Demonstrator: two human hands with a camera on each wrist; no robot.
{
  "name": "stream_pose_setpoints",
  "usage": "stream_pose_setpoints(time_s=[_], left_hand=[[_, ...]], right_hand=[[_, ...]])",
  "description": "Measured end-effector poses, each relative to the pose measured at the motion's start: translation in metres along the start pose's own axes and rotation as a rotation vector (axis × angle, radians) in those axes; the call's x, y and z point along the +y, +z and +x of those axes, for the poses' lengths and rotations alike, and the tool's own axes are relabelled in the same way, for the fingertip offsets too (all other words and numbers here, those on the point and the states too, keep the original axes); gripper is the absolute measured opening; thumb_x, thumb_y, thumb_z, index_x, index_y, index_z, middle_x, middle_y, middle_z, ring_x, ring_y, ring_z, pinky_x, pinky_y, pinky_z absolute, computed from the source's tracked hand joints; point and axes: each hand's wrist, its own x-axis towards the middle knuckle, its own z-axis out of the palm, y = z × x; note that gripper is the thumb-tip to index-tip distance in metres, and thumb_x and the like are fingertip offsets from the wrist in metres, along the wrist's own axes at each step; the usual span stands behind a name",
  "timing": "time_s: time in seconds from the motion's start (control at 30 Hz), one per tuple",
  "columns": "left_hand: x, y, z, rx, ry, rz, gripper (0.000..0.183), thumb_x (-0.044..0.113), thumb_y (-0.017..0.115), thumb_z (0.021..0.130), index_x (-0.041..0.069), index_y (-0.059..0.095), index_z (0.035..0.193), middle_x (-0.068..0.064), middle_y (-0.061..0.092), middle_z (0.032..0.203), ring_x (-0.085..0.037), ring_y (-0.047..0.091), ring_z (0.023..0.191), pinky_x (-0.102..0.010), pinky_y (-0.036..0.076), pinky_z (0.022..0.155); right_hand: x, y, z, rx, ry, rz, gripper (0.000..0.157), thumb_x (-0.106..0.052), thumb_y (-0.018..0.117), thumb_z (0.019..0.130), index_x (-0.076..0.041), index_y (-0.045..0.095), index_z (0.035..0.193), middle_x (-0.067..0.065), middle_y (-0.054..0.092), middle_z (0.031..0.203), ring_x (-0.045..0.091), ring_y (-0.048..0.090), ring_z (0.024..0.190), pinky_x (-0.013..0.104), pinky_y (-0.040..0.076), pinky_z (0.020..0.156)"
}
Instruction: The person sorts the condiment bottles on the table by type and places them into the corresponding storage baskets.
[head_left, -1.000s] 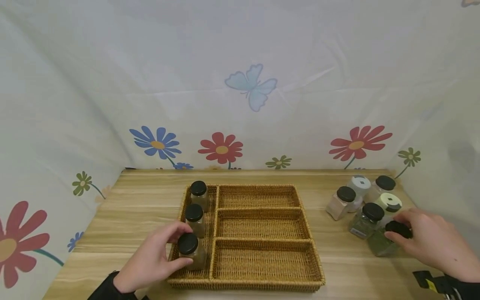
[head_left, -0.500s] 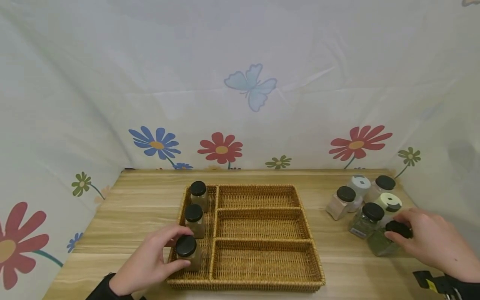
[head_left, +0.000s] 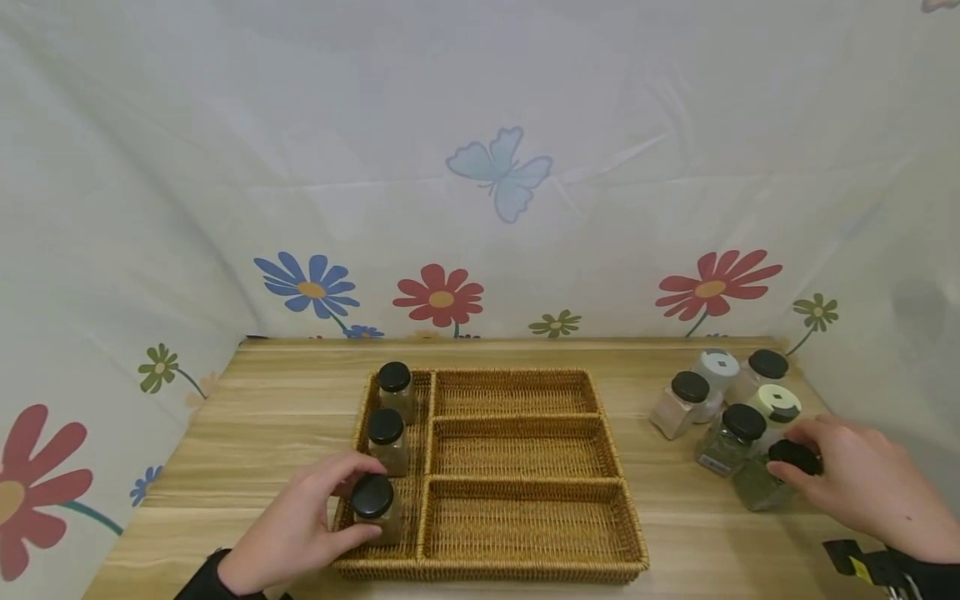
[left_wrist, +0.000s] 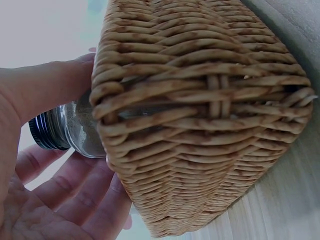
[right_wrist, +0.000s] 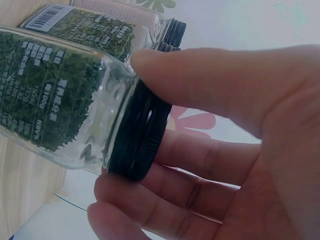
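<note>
My left hand point(head_left: 296, 525) holds a spice jar point(head_left: 373, 497) with a black lid, thumb on one side and fingers on the other. That jar stands in the front of the left compartment of a woven wicker tray point(head_left: 525, 570). The left wrist view shows the tray's corner hiding the lower jar point(left_wrist: 82, 127). Two similar jars point(head_left: 386, 427) stand behind it in the same compartment. To the right of the tray, my right hand point(head_left: 870, 483) pinches the black lid point(right_wrist: 137, 132) of a glass jar of dried green herbs point(right_wrist: 47, 95), which stands on the table.
Several other jars cluster at the right: another green herb jar point(head_left: 726, 446), a pinkish one point(head_left: 678, 406), a white-lidded one point(head_left: 717, 371), a yellow-green-lidded one point(head_left: 777, 404) and a black-lidded one point(head_left: 767, 367). A flowered curtain point(head_left: 510, 250) hangs behind the wooden table point(head_left: 277, 400).
My left hand has shifted the front jar slightly to the left within its compartment. The right hand has stayed on the herb jar's lid.
</note>
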Motion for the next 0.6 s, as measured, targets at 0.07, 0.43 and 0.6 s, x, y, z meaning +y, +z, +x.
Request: stream_pose_setpoints(time_s=[0.07,0.43,0.6], left_hand=[[0.0003,0.0001,0.0,0.001,-0.007,0.004,0.055,0.029,0.085,0.083,0.034,0.055,0.129,0.017,0.062,0.111,-0.002,0.064,0.092,-0.025,0.057,0.076],[0.0012,0.0,0.0005,0.005,-0.012,0.04,0.057,0.025,0.089,0.079,0.025,0.059,0.127,0.019,0.061,0.112,-0.001,0.063,0.093,-0.024,0.057,0.077],[0.0008,0.0009,0.0005,-0.003,-0.042,0.036,0.059,0.024,0.09,0.078,0.028,0.058,0.127,0.019,0.061,0.111,-0.001,0.064,0.092,-0.025,0.057,0.077]], right_hand=[[-0.0004,-0.0002,-0.0001,0.002,0.002,-0.001,0.036,-0.024,0.09,0.072,0.002,0.069,0.086,0.002,0.058,0.071,0.017,0.05,0.06,0.036,0.042,0.052],[-0.001,-0.0016,0.0,-0.006,0.012,0.002,0.039,-0.024,0.09,0.073,0.005,0.07,0.089,0.006,0.061,0.074,0.019,0.053,0.061,0.042,0.048,0.054],[-0.0012,-0.0018,0.0001,-0.024,0.016,0.004,0.04,-0.025,0.09,0.073,0.005,0.069,0.089,0.006,0.061,0.074,0.02,0.054,0.061,0.043,0.048,0.054]])
